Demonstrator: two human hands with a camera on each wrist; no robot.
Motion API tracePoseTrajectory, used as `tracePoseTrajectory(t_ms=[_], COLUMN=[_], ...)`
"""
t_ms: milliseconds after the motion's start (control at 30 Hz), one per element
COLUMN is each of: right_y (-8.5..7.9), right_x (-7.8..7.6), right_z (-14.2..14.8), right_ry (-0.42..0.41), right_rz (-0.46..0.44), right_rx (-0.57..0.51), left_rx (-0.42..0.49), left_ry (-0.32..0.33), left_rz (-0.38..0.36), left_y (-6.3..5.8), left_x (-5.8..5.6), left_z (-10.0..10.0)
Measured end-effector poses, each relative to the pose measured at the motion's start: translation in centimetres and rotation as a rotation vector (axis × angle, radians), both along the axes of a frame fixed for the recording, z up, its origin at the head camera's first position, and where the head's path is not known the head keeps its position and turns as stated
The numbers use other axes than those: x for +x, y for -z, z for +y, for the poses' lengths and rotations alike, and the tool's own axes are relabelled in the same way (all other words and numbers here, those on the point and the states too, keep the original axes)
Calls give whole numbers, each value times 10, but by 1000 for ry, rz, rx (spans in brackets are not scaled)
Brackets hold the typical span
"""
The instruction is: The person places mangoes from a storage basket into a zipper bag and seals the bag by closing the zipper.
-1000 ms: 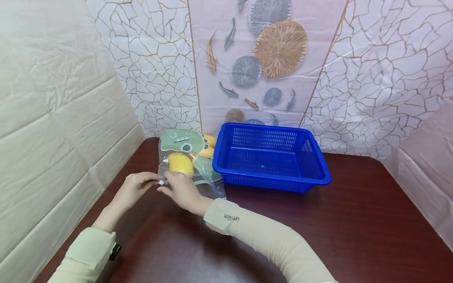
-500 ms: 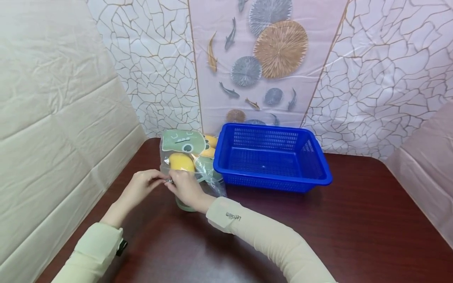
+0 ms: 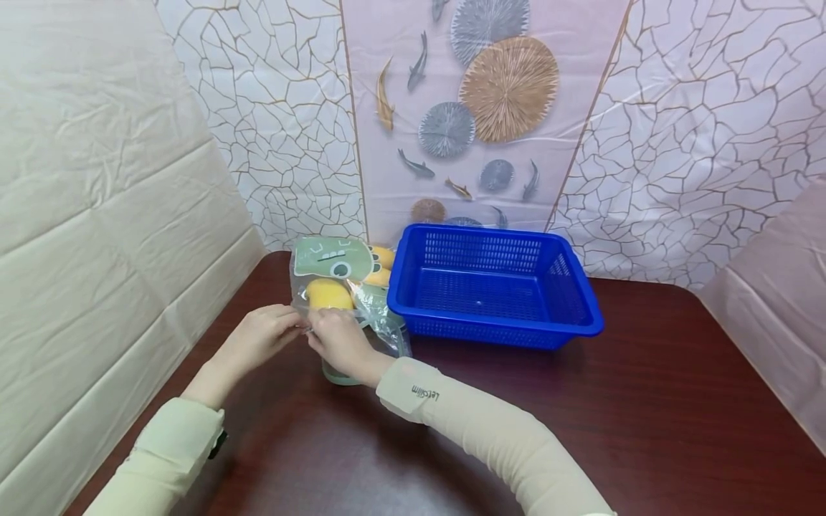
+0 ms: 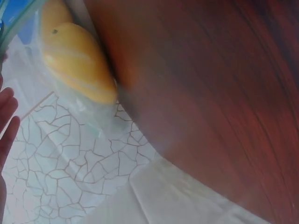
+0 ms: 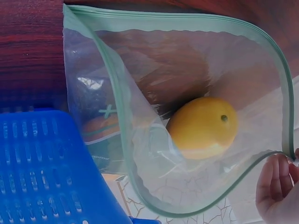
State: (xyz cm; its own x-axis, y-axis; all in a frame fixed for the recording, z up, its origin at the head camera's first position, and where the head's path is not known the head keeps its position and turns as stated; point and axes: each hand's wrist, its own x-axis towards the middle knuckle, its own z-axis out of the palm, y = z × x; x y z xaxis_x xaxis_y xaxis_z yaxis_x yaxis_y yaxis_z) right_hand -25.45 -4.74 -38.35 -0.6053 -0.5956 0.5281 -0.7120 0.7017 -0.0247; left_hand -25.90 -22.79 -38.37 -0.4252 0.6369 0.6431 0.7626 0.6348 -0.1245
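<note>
A clear zip bag (image 3: 332,259) with green cartoon patches stands at the back left, and several mangoes show in it. One mango (image 3: 329,294) lies at its left side; in the right wrist view a mango (image 5: 204,127) shows through the wide-open mouth, rimmed by the green zip (image 5: 187,18). My left hand (image 3: 258,337) pinches the left end of the bag's mouth. Close beside it, my right hand (image 3: 340,345) pinches the same rim from above, back of the hand up; its fingertips are partly hidden. Mangoes (image 4: 77,60) also appear through the plastic in the left wrist view.
A blue plastic basket (image 3: 490,324) with perforated walls stands right of the bag, its left rim right at the bag's side. The dark red wooden table (image 3: 645,408) ends at patterned cloth (image 3: 684,143) behind and plain cloth (image 3: 122,236) on the left.
Both hands have shifted slightly right along the bag's rim. The mouth has opened, and its green edge now shows below my right hand. The basket has not moved.
</note>
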Motion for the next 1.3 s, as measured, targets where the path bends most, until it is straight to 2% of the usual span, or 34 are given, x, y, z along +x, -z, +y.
tracePoseTrajectory(t_ms=[267,400,567,933,1100,1233,1300], right_y=[0,5,9,12,12,13,14], right_x=[5,6,6,5,7,8,9], right_z=[-3,-6,-8,-5,-7,-8,-9], right_ry=[-62,-65,-82,-48,-29,-18,-21], right_rz=[80,157,205,271,310,356,350], right_rx=[63,101,141,180,272,335,350], left_rx=[-164,-191,-211,-204,-187,-175,-170], left_ry=[24,34,31,-30,-52,-70,-79], left_rz=[237,278,264,174,104,74,65], left_y=[9,14,16,14,15,18,19], left_x=[0,2,5,5,3,2,3], left_z=[-12,-17,-21,-33,-39,-47,-52])
